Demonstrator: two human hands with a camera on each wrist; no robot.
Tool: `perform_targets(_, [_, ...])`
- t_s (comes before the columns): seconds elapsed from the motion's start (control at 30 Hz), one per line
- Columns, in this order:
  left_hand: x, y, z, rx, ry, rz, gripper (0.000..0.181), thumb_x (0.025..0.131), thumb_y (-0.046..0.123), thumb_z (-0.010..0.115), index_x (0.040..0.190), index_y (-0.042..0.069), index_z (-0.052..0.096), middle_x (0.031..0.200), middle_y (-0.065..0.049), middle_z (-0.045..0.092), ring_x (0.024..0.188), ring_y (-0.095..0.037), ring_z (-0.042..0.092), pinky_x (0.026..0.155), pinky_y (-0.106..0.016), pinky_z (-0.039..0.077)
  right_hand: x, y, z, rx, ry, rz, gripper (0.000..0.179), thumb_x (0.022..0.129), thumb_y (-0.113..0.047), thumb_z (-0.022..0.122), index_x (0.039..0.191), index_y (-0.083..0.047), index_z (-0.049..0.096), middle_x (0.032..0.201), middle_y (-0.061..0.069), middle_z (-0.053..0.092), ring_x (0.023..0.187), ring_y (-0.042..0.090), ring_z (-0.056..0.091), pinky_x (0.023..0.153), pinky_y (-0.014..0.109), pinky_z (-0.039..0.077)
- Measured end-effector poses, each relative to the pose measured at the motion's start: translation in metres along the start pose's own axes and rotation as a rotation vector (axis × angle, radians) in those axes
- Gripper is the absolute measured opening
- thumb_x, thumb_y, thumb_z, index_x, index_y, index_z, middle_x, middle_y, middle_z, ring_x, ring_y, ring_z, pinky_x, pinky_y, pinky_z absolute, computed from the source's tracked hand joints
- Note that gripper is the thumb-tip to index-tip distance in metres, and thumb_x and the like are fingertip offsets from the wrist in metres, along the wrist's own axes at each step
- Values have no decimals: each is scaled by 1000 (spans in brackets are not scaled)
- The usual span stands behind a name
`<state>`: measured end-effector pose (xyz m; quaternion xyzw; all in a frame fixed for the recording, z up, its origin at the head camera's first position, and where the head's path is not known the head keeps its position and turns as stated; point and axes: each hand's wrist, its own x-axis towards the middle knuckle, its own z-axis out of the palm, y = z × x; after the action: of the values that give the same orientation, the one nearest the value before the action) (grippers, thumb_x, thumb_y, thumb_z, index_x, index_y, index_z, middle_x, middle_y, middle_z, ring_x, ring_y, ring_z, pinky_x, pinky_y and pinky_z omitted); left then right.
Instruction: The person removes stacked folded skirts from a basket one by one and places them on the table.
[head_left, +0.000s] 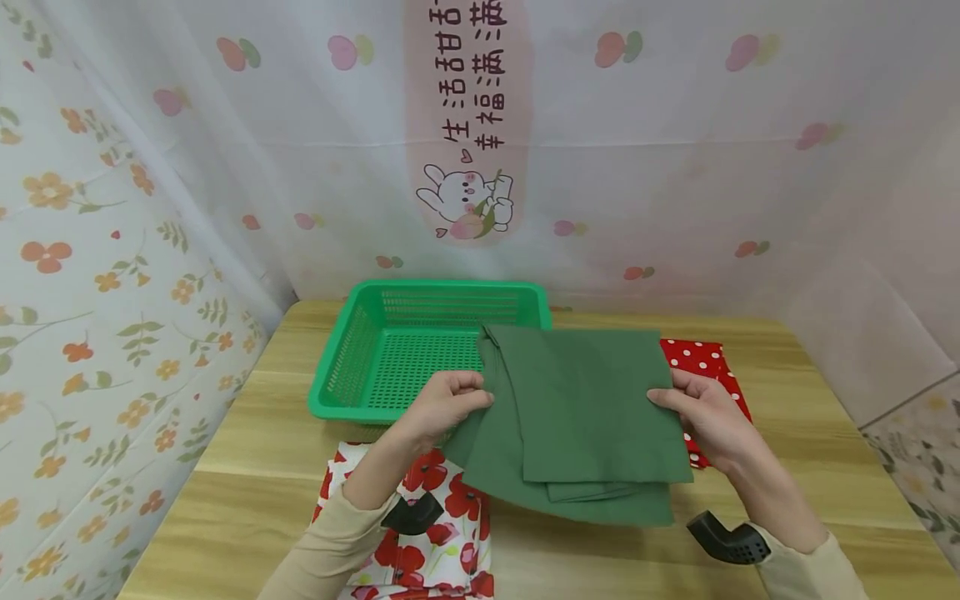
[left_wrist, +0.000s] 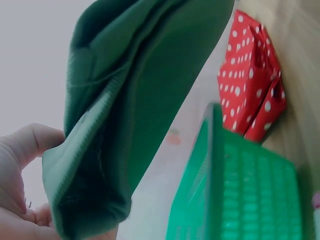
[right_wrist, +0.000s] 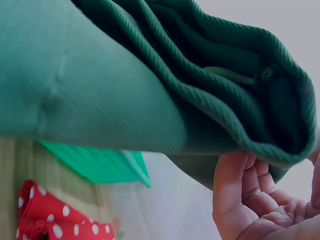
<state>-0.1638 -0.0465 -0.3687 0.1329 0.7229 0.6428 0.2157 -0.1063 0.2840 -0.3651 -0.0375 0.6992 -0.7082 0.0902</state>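
Observation:
A folded dark green cloth [head_left: 592, 408] is held up above the table, tilted, its layers hanging unevenly along the lower edge. My left hand [head_left: 438, 408] pinches its left side, thumb against curled fingers. On the opposite side my right hand [head_left: 708, 417] grips the edge, the thumb lying on top. Stitched edges of several layers of the green cloth [right_wrist: 170, 80] show in the right wrist view, with a small yellowish-green strip [right_wrist: 227, 75] tucked between them. From the left wrist, the cloth's rolled fold [left_wrist: 95, 125] hides part of my fingers.
A green plastic basket [head_left: 450, 286] stands at the back left, partly behind the cloth. Below my left forearm lies a white cloth with red poppies [head_left: 461, 500]. A red polka-dot cloth [head_left: 693, 358] lies behind my right hand. Everything sits on a wooden table [head_left: 247, 500] by a curtain.

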Motion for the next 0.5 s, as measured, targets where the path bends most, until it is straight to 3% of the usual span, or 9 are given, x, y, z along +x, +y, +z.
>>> perform_targets(0.23, [-1,-10,21,2,-82,23,21,85,0,54,67,5,46,55,5,29,53,-10,26,53,-24,27,-22,16,-17,29,9,10,32,96,-2,44,108,-26,60,102,-6,67,84,13,67,70,29,55])
perform_targets(0.5, [-2,-15,46,5,-182,25,25,84,-4,52,65,6,40,55,4,28,52,-10,24,54,-24,27,-49,30,-34,18,76,38,36,96,-1,44,106,-30,63,102,-8,68,90,8,65,75,24,53])
